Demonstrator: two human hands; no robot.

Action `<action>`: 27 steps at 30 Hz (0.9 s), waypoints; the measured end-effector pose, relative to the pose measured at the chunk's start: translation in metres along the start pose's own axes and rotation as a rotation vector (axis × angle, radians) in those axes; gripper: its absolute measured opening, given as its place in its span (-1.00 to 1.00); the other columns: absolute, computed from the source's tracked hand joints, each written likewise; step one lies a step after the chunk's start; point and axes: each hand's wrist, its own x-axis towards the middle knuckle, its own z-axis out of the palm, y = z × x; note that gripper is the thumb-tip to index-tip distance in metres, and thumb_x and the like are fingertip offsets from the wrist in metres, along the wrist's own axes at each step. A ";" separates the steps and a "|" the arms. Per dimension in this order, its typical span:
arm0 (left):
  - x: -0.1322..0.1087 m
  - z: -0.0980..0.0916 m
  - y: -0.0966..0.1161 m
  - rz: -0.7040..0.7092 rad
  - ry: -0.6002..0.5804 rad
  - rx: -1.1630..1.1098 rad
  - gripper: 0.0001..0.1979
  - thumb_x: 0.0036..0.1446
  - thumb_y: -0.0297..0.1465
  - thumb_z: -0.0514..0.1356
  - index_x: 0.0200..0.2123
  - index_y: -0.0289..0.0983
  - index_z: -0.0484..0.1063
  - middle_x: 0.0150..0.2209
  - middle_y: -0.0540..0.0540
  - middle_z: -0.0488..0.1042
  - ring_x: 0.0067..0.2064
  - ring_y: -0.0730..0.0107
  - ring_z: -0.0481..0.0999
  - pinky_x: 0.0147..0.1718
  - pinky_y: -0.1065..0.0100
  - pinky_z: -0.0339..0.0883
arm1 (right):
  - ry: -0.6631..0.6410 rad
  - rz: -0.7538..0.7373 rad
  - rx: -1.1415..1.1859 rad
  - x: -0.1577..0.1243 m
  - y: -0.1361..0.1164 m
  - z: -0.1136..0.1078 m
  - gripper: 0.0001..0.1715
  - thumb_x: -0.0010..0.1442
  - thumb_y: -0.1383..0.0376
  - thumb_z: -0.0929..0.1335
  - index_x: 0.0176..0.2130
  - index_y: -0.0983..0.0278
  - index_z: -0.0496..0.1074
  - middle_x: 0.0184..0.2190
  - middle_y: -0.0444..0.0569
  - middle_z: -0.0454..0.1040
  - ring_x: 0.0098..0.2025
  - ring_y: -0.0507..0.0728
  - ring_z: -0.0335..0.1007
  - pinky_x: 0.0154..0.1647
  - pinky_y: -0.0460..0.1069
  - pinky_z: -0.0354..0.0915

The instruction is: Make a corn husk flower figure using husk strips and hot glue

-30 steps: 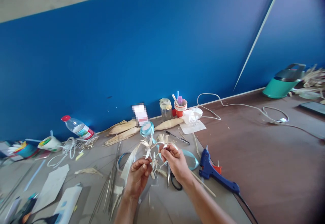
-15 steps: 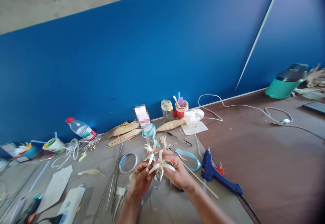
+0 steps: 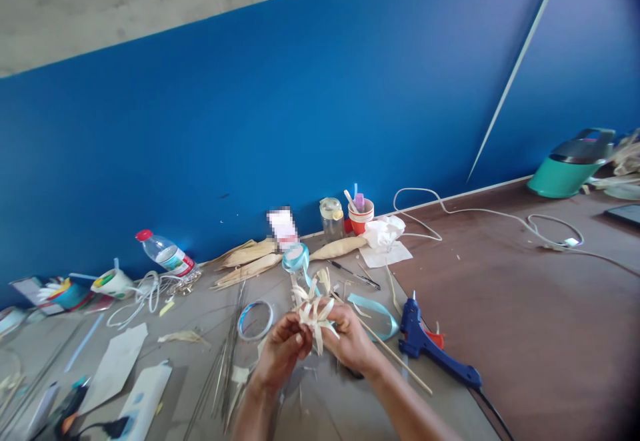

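Note:
In front of me, above the grey work surface, my left hand (image 3: 281, 353) and my right hand (image 3: 354, 342) meet at pale, star-shaped husk flowers (image 3: 318, 321). Both hands are closed, fingers pinching at the petals from either side. The petals overlap, so where one flower ends and another begins is hard to make out. Behind my fingers stand more dry husk strips (image 3: 324, 281). A thin stick (image 3: 407, 371) slants out past my right wrist. Left of my left hand lies a roll of tape (image 3: 255, 321).
A blue glue gun (image 3: 430, 344) lies to the right, its cord trailing forward. Light blue ribbon (image 3: 375, 314), a pen (image 3: 355, 274) and thin wires (image 3: 225, 361) surround the hands. Dry husks (image 3: 250, 261), a bottle (image 3: 167, 254), a jar (image 3: 331, 221) and cups (image 3: 361, 217) line the blue partition (image 3: 300, 107).
The two husk flowers, apart half a second ago, now overlap between my hands. My left fingers have shifted slightly. The whole view has moved a little.

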 end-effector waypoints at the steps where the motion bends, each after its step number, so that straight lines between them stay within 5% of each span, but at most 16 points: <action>1: 0.000 0.000 0.000 -0.001 -0.024 0.012 -0.74 -0.14 -0.35 0.37 -0.30 -0.24 0.52 -0.52 0.01 0.43 -0.63 0.65 0.25 -0.61 0.51 0.04 | 0.028 0.009 0.028 0.000 0.003 0.000 -0.73 0.14 0.28 0.28 -0.51 0.24 0.50 -0.46 -0.04 0.44 -0.29 0.12 0.36 -0.20 -0.02 0.26; 4: 0.001 -0.004 0.001 0.033 -0.035 0.013 -0.71 -0.11 -0.35 0.36 -0.24 -0.24 0.52 -0.51 0.00 0.43 -0.64 0.67 0.24 -0.60 0.49 0.02 | 0.139 0.057 0.095 0.001 0.014 -0.002 -0.78 0.10 0.25 0.31 -0.49 0.25 0.50 -0.50 -0.05 0.41 -0.27 0.12 0.34 -0.22 -0.04 0.25; 7: 0.002 -0.008 0.002 0.072 -0.007 -0.019 -0.71 -0.11 -0.36 0.36 -0.23 -0.24 0.53 -0.50 0.01 0.42 -0.64 0.69 0.23 -0.57 0.47 0.03 | 0.301 0.185 0.060 0.005 0.029 -0.007 -0.78 0.08 0.21 0.31 -0.44 0.27 0.48 -0.60 -0.11 0.34 -0.47 0.06 0.26 -0.45 -0.09 0.19; 12: 0.002 -0.007 0.005 0.072 0.026 -0.049 -0.71 -0.14 -0.36 0.37 -0.26 -0.25 0.53 -0.50 0.02 0.40 -0.63 0.70 0.20 -0.55 0.46 0.02 | 0.477 0.313 -0.331 0.010 0.046 -0.020 -0.78 0.04 0.22 0.28 -0.46 0.30 0.43 -0.56 -0.07 0.42 -0.54 0.07 0.24 -0.50 -0.07 0.13; 27: 0.006 -0.024 0.012 0.104 0.142 0.008 -0.70 -0.06 -0.40 0.31 -0.18 -0.28 0.48 -0.44 0.01 0.38 -0.57 0.67 0.25 -0.52 0.48 0.09 | 0.338 0.246 -0.726 0.007 0.061 -0.034 -0.72 0.09 0.37 0.18 -0.40 0.30 0.46 -0.39 0.03 0.51 -0.32 0.15 0.42 -0.26 -0.02 0.24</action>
